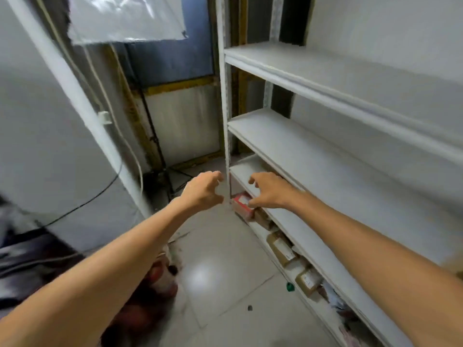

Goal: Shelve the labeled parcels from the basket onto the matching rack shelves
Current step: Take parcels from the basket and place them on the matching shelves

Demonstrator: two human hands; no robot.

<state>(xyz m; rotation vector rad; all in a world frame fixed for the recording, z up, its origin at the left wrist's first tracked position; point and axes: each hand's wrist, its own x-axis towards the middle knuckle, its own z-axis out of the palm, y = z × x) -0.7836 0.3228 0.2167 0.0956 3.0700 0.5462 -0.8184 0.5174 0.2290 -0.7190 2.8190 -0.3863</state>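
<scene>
Low at the left end of a white metal rack (325, 156), both bare arms are stretched toward a small red cardboard parcel with a white label (242, 205) that is lodged on the bottom shelf, hard against the corner upright. The right hand (269, 191) is spread above it with fingers curled and apart, the thumb appearing to brush its top edge, though firm contact cannot be confirmed. The left hand (204, 190) is held just outside the upright, fingers loosely hooked, closed on nothing. Further along the same low shelf, brown cardboard parcels with white labels (281, 247) are lined up, while the three shelves above are seen bare. A red basket (160, 274), blurred, is glimpsed on the pale tiled floor (225, 259) beneath the left forearm.

The red parcel is judged light and stiff-sided, a box that can be taken one-handed. Its label face may be slick, so a pinch across the two short cardboard sides is thought safer. Little room is left beside the upright, and a knuckle could be caught there.
</scene>
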